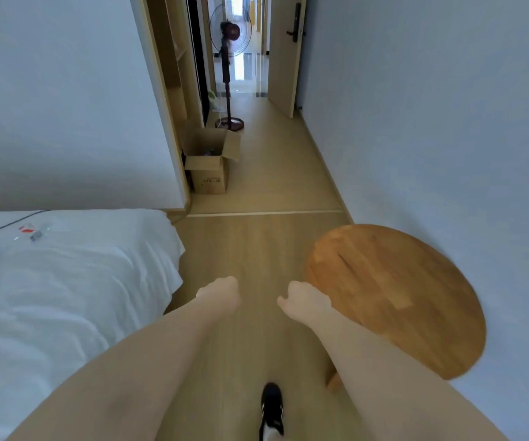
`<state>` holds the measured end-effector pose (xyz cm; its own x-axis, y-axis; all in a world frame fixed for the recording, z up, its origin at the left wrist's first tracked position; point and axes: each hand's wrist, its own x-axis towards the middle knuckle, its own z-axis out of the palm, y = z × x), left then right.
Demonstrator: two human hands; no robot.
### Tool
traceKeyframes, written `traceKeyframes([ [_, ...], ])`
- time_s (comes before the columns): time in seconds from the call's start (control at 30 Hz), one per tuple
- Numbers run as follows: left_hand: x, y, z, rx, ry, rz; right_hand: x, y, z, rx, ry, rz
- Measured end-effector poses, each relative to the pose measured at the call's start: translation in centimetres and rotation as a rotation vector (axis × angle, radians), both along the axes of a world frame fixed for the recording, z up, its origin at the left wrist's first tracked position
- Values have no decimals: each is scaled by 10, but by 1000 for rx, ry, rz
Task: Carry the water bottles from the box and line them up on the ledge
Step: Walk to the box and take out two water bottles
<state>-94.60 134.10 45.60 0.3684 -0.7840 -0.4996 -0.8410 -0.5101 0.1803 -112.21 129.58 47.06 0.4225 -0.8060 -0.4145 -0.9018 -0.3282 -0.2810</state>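
Head view: a bare strip of wooden floor (266, 192) runs between the bed (75, 281) edge and the round table (396, 297) rim. Left hand (221, 294) and right hand (307, 300) are curled into loose fists, each grip holding nothing. Far ahead the open box (209, 173) stands against the wardrobe (174, 90); its contents are too dim to tell.

The floor (256, 249) looks like pale wood-grain planking with a smooth, faintly satin finish, and farther off past the doorway it gives way to a glossy, mirror-like surface. The round table top (396, 297) is warm wood with visible joined strips, smooth and slightly sheened. The bed sheet (65, 281) is white cloth, matt and creased. The box (207, 173) is plain brown cardboard, matt, with open flaps. The walls (431, 122) look painted, matt and even. The door (283, 58) has a light wood-look face with dark handle hardware. The shoe (272, 405) is black with white parts.
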Motion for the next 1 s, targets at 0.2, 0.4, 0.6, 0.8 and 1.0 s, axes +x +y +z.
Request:
traceKeyframes([
  [0.2,53,-134,16,-33,-2,-25,60,-147,7,-14,16,7],
  [0.4,127,-235,21,-36,-4,19,133,-258,14,-24,18,24],
  [0.6,206,-347,3,1,-3,10,215,-375,1,-36,16,15],
  [0.8,299,-482,9,2,23,-14,303,-497,3,-10,42,-24],
  [1.0,353,-597,23,-37,51,-28,366,-603,16,-33,46,-76],
])
